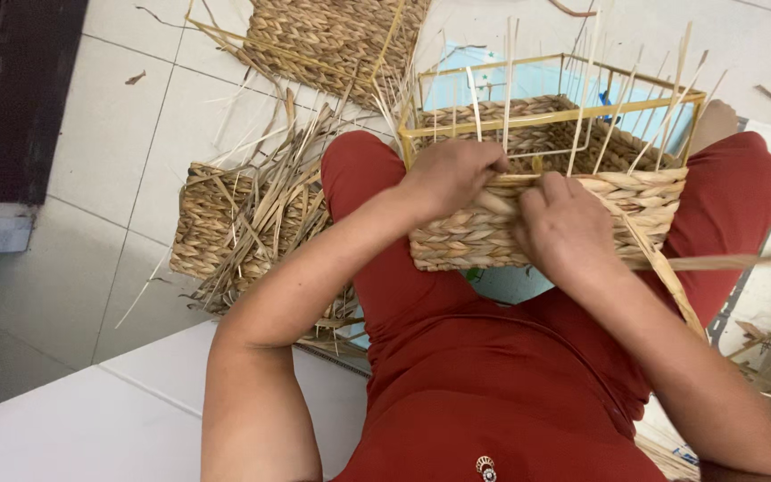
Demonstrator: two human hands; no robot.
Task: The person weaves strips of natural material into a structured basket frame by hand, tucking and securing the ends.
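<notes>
My left hand (452, 174) is curled shut over the top edge of the half-woven basket (551, 214), which sits on my lap at centre right of the frame, its yellow wire frame (546, 118) standing above the weave. My right hand (564, 223) lies just beside the left, fingers closed on a flat straw strand (671, 272) against the basket's near wall. Finished woven baskets (216, 223) and loose straw (269, 192) lie on the tiled floor (118, 116) at left.
</notes>
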